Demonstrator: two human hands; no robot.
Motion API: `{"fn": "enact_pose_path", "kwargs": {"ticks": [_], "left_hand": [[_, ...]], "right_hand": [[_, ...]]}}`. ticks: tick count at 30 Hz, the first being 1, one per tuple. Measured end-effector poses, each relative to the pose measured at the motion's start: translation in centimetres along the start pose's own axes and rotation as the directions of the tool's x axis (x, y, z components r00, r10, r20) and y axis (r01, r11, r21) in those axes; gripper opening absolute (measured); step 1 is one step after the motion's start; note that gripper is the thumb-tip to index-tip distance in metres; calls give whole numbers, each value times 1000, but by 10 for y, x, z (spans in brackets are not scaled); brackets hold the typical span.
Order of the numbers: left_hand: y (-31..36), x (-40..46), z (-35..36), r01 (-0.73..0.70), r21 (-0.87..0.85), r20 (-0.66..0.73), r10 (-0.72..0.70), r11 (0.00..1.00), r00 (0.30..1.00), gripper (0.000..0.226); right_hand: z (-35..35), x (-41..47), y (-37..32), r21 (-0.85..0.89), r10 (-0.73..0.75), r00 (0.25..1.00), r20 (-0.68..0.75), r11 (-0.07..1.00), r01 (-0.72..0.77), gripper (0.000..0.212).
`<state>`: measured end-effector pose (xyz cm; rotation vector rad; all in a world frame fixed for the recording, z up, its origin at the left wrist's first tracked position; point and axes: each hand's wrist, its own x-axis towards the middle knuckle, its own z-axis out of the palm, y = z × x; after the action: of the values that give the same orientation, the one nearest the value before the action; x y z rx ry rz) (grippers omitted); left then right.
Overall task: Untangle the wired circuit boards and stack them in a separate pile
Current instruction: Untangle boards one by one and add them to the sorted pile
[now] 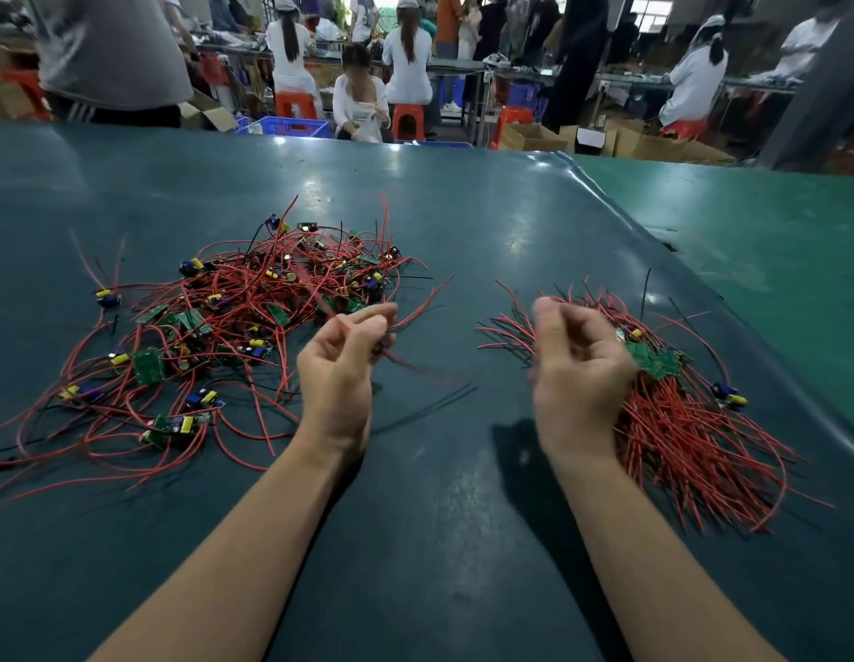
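Note:
A tangled heap of small green circuit boards with red and black wires (pixel 233 322) lies on the left of the dark green table (pixel 439 494). On the right sits a tidier pile of boards (pixel 692 422), its wires fanned toward me. My left hand (pixel 341 370) is raised between the piles and pinches a red wire with a blurred board hanging from it. My right hand (pixel 577 375) hovers at the left edge of the right pile, fingers loosely curled. Whether it holds any wire is unclear.
The dark mat ends in a raised fold (pixel 654 241) at the right, with a lighter green surface (pixel 773 241) beyond. Past the table's far edge, people sit and stand at benches among red stools (pixel 408 121), a blue crate (pixel 291 126) and cardboard boxes (pixel 534 136).

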<state>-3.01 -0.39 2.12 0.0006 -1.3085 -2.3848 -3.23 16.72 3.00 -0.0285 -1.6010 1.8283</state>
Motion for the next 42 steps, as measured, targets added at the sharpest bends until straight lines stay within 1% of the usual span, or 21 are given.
{"fn": "enact_pose_path", "kwargs": {"ticks": [2, 3, 4, 5, 6, 8, 9, 10, 11, 12, 13, 15, 16, 18, 20, 22, 25, 30, 35, 39, 42], "left_hand": [[1, -4, 2, -57, 13, 25, 57, 998, 998, 22], [2, -5, 0, -127, 95, 30, 125, 987, 992, 29], [3, -5, -3, -226, 234, 41, 222, 946, 974, 33], [3, -5, -5, -332, 377, 80, 326, 865, 942, 32], [3, -7, -6, -431, 473, 148, 413, 769, 899, 29], [2, -13, -4, -604, 536, 349, 496, 590, 795, 20], [1, -16, -4, -665, 552, 446, 496, 502, 745, 17], [1, -18, -4, -694, 576, 516, 467, 431, 718, 17], [1, -19, -4, -692, 602, 548, 424, 399, 721, 20], [2, -19, -5, -679, 622, 560, 383, 391, 734, 23], [3, -19, -5, -683, 630, 576, 367, 371, 730, 25], [4, -18, -5, -742, 621, 638, 388, 252, 665, 24], [4, -17, -5, -765, 615, 666, 394, 191, 634, 23], [5, -13, -5, -788, 605, 701, 391, 115, 596, 22], [6, -12, -7, -801, 596, 725, 395, 50, 564, 19], [5, -12, -8, -809, 587, 734, 404, 24, 545, 18], [3, -12, -7, -811, 582, 728, 414, 49, 547, 20], [0, -13, -6, -809, 581, 719, 411, 88, 561, 21], [3, -11, -9, -808, 582, 715, 414, 93, 563, 20], [5, -10, -15, -806, 584, 717, 405, 94, 567, 21], [5, -10, -14, -808, 582, 723, 397, 93, 566, 21]], "right_hand": [[9, -19, 0, -92, -78, 977, 200, 991, 98, 8], [12, -25, 0, -99, -66, 955, 290, 990, 98, 5], [14, -29, -1, -93, -24, 931, 365, 994, 62, 6], [15, -31, -2, -67, 33, 905, 425, 998, -5, 8], [15, -32, -2, -27, 92, 877, 472, 996, -90, 14], [15, -33, -4, 34, 159, 834, 528, 977, -208, 29], [15, -33, -5, 47, 167, 824, 541, 973, -228, 31], [15, -33, -7, 53, 169, 820, 547, 970, -236, 29], [15, -32, -8, 52, 177, 819, 547, 968, -244, 27], [15, -31, -9, 49, 187, 820, 542, 966, -253, 24], [15, -30, -10, 44, 192, 824, 533, 966, -254, 21], [14, -29, -10, 24, 182, 838, 514, 974, -226, 11], [14, -28, -9, 12, 177, 846, 503, 977, -212, 11], [14, -27, -7, -15, 192, 853, 485, 977, -212, 14], [14, -25, -5, -19, 221, 842, 493, 970, -243, 21], [14, -25, -3, -12, 242, 836, 493, 962, -272, 28], [15, -22, -1, 7, 264, 856, 444, 954, -298, 27], [12, -10, 2, 100, 318, 902, 292, 928, -359, 27], [8, 3, 3, 215, 314, 935, 164, 914, -345, 42], [-1, 17, 3, 310, 365, 927, 85, 875, -373, 28], [-2, 17, 2, 349, 377, 924, 66, 859, -376, 27]]}}
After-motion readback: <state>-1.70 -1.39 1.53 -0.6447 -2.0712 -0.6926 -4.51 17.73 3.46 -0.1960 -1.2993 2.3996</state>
